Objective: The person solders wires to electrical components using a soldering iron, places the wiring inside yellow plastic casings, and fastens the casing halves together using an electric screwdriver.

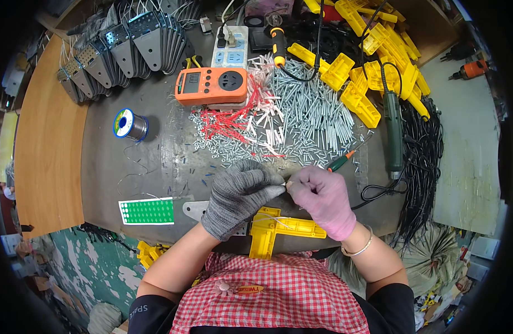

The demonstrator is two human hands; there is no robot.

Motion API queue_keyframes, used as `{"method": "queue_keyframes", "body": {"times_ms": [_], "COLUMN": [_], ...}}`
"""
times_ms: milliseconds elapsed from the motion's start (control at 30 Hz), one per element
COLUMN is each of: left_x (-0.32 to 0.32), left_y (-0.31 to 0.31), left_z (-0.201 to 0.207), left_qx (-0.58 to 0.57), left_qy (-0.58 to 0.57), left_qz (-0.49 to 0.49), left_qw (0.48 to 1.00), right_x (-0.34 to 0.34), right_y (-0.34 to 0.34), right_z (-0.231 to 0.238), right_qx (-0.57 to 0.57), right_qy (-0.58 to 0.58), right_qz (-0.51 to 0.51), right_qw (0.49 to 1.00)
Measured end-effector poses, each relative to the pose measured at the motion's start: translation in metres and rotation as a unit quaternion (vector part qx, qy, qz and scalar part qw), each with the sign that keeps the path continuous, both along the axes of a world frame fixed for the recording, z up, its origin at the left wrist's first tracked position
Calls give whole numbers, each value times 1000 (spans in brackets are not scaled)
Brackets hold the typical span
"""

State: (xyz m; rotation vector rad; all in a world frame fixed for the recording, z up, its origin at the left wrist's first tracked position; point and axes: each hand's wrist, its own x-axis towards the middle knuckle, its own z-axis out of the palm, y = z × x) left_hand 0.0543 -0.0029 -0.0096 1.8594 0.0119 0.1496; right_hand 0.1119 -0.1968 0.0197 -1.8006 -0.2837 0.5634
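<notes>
My left hand (237, 195), in a grey knit glove, and my right hand (323, 197), in a pink glove, meet above the bench's near edge. Thumb and fingers are pinched on both sides, nearly tip to tip. A small whitish bit shows between them, too tiny to name. Just below lies a yellow T-shaped plastic housing (263, 236) with thin white wires (281, 221) across it. A grey metal plate (195, 210) pokes out beside my left hand, partly covered by it. Near my right hand rests a green-and-orange-handled screwdriver (341, 161).
Beyond my hands lie heaped screws (312, 106), nuts (209, 139) and red sleeves (228, 125). An orange meter (212, 86), power strip (231, 53), solder spool (131, 125), green sticker sheet (147, 211), soldering iron (278, 47), electric screwdriver (392, 131), yellow housings (359, 103), metal brackets (150, 44) and black cables (421, 167) surround them.
</notes>
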Motion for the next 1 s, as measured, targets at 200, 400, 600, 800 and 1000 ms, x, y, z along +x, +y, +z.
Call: {"method": "queue_keyframes", "body": {"times_ms": [200, 400, 600, 800, 1000], "left_x": [4, 5, -1, -1, -4], "left_y": [14, 5, 9, 3, 3], "left_z": [-5, 2, -9, -3, -1], "left_qx": [151, 151, 215, 212, 257], "left_qy": [-125, -137, -141, -182, -193], "left_qz": [-79, -160, -163, -157, -159], "left_qw": [977, 966, 953, 947, 934], "right_x": [10, 16, 24, 19, 18], "right_y": [-8, -11, -36, -40, -40], "right_z": [9, 13, 1, 11, 12], "right_qx": [14, 56, 23, 5, 44], "right_qy": [76, 226, 244, 220, 287], "right_qz": [107, 168, 175, 148, 100], "right_qw": [991, 958, 953, 964, 952]}}
